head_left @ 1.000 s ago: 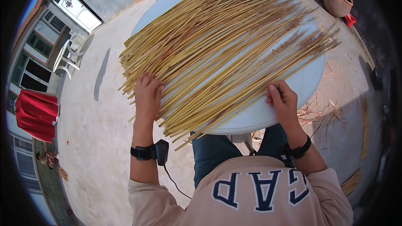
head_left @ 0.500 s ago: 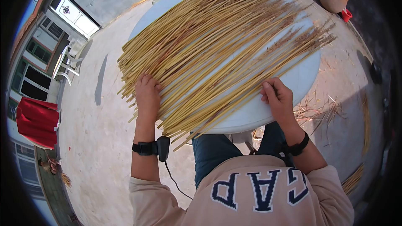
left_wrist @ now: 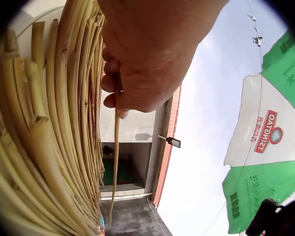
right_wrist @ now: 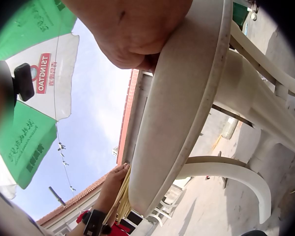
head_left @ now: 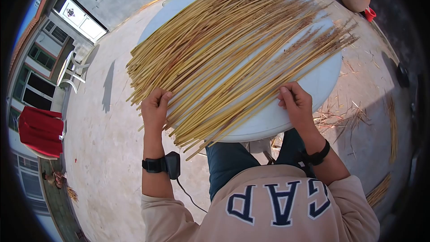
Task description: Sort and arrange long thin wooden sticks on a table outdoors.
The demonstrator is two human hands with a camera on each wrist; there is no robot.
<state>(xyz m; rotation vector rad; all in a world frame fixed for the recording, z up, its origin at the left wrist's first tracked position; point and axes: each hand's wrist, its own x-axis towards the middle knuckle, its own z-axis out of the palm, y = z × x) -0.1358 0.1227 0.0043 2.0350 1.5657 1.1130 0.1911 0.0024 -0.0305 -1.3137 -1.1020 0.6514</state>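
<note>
Pinching one thin tan stalk (left_wrist: pixel 116 160): left hand (head_left: pixel 154 108). Beside its fingers: long yellow-brown stalks (head_left: pixel 201 58). Right hand (head_left: pixel 297 102): hold indeterminable.

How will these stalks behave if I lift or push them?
The stalks look fairly stiff, since they lie nearly straight. Single ones are probably light, being so thin. With their rounded shafts visible in the left wrist view, loose ones may roll on the smooth table.
</note>
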